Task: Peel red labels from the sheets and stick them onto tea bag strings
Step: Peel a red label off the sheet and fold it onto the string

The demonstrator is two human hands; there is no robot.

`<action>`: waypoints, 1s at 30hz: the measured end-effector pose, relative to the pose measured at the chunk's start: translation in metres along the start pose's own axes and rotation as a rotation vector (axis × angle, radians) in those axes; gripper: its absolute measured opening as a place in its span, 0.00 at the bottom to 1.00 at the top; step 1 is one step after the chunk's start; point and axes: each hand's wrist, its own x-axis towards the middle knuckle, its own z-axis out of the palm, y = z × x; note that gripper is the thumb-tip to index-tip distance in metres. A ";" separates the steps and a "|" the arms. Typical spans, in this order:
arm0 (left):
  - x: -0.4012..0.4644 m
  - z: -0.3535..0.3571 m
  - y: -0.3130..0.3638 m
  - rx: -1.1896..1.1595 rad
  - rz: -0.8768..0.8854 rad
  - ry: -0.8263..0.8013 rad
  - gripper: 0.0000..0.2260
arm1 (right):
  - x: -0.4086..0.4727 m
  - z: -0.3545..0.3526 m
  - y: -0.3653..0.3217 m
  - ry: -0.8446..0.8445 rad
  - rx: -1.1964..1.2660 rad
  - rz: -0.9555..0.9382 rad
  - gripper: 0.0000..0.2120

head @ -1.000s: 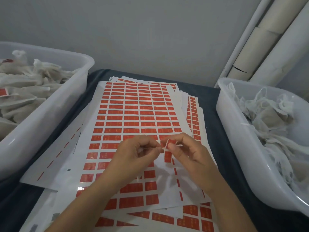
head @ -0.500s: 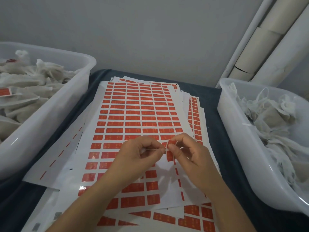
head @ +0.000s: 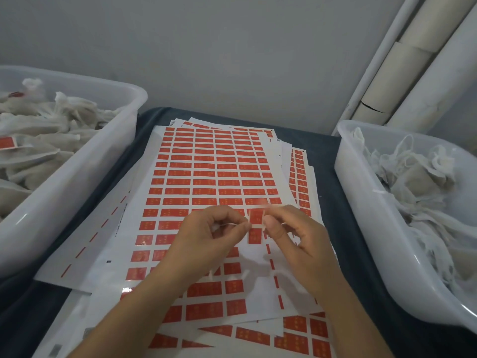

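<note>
My left hand [head: 206, 241] and my right hand [head: 296, 241] meet above the lower middle of the top label sheet [head: 211, 164], a white sheet with rows of red labels. Between their fingertips runs a thin white tea bag string [head: 232, 224], pinched by my left thumb and forefinger. A peeled red label [head: 256, 216] stands at the string, gripped by my right thumb and forefinger, which are blurred. The tea bag itself is hidden under my hands.
A white bin [head: 77, 161] at the left holds tea bags, some with red labels. Another white bin [head: 361, 202] at the right holds unlabelled tea bags. More label sheets [head: 299, 171] lie stacked on the dark cloth. Cardboard tubes [head: 413, 60] lean at the back right.
Both hands have stayed nearly in place over the sheet. My right fingers have shifted slightly around the red label at the string.
</note>
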 end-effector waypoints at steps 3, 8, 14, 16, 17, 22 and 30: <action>0.000 -0.001 0.002 -0.064 -0.060 0.034 0.08 | 0.003 -0.006 -0.002 0.044 0.126 0.120 0.21; 0.000 0.000 0.003 -0.092 -0.081 0.047 0.07 | 0.001 -0.004 -0.004 -0.057 0.171 0.158 0.12; 0.001 0.000 0.002 -0.073 -0.079 0.043 0.06 | 0.000 0.001 -0.002 -0.011 0.145 0.134 0.07; 0.001 0.000 0.002 -0.073 -0.085 0.044 0.06 | 0.000 0.000 -0.002 0.004 0.169 0.150 0.08; 0.001 0.000 0.002 -0.071 -0.086 0.042 0.06 | 0.000 0.000 -0.002 0.015 0.190 0.162 0.08; 0.001 0.001 0.000 -0.060 -0.059 0.035 0.07 | -0.001 0.001 -0.002 0.049 0.186 0.193 0.09; -0.002 0.006 0.002 0.133 0.104 0.127 0.04 | 0.001 -0.001 -0.001 0.114 0.201 0.218 0.10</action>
